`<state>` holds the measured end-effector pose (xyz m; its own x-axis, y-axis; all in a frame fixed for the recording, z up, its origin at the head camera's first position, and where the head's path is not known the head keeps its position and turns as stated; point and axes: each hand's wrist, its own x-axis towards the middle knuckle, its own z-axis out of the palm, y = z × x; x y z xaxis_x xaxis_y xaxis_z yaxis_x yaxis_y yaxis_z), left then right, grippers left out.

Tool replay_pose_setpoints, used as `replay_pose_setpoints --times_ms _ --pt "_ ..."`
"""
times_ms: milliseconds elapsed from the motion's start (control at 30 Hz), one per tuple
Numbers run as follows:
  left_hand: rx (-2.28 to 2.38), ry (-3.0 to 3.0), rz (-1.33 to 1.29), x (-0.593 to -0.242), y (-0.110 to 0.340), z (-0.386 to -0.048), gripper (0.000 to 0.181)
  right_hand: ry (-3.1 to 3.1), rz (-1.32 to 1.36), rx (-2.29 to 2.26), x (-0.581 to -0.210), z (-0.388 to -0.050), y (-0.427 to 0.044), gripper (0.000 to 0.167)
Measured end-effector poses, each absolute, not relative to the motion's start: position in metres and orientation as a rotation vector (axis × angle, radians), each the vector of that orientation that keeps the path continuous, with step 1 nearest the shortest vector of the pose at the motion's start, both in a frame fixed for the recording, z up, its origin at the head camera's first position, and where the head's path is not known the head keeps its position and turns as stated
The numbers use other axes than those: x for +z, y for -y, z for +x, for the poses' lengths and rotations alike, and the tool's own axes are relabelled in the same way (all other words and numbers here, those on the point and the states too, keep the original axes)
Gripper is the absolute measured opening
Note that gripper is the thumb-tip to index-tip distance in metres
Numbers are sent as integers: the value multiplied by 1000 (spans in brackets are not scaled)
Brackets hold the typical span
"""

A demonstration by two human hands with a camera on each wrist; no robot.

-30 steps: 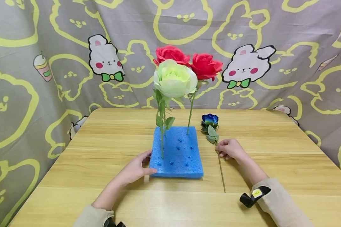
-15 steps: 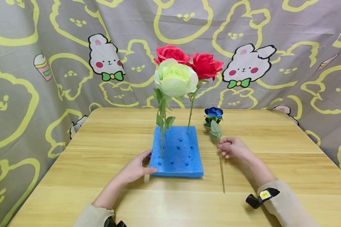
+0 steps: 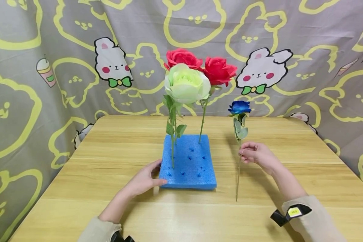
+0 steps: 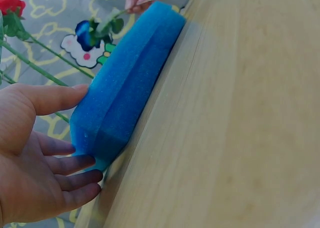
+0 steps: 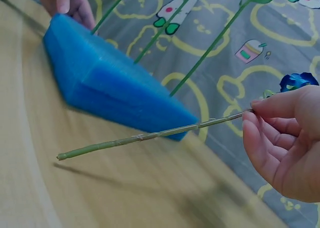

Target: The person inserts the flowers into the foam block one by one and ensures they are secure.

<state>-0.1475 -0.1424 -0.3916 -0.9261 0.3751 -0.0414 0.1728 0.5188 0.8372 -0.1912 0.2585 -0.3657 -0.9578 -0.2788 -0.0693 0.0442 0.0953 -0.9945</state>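
Observation:
A blue artificial rose (image 3: 240, 107) stands nearly upright in my right hand (image 3: 260, 156), which pinches its stem between thumb and fingers. In the right wrist view the lower stem (image 5: 145, 136) extends past the fingertips, its cut end above the table with a shadow beneath. My left hand (image 3: 145, 178) rests against the left side of a blue foam block (image 3: 187, 174). In the left wrist view its thumb touches the block's upper edge and its extended fingers lie along the side. Two red roses (image 3: 220, 70) and a pale green flower (image 3: 187, 83) stand in the block.
Several small holes mark the foam's top. The block sits mid-way on a wooden table (image 3: 78, 188). A grey curtain (image 3: 157, 30) with yellow outlines and rabbit prints hangs behind and at both sides.
My right hand has shifted right, raising the blue rose from lying on the table to nearly upright, its stem swinging up. The left hand and the block have stayed in place.

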Motion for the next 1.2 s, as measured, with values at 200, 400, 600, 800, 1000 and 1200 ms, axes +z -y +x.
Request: replay_pose_setpoints --times_ms 200,400,600,800,1000,1200 --pt "1360 -2552 476 -392 143 -147 81 -2240 -269 -1969 -354 -186 -261 7" --pt "1378 -2549 503 -392 142 -147 80 -2429 -338 -1961 -345 -180 -259 7" --pt "1390 -2540 494 -392 141 -147 80 -2563 -404 -1987 -335 -176 -255 6" --pt "1390 -2546 488 -390 141 -146 80 -2610 -459 -2084 -324 -174 -251 5" --pt "1392 -2543 482 -391 141 -146 80 -2712 -497 -2095 -314 -171 -244 6" --pt "1396 -2541 478 -392 141 -148 80 -2681 -542 -2215 -307 -169 -230 2"
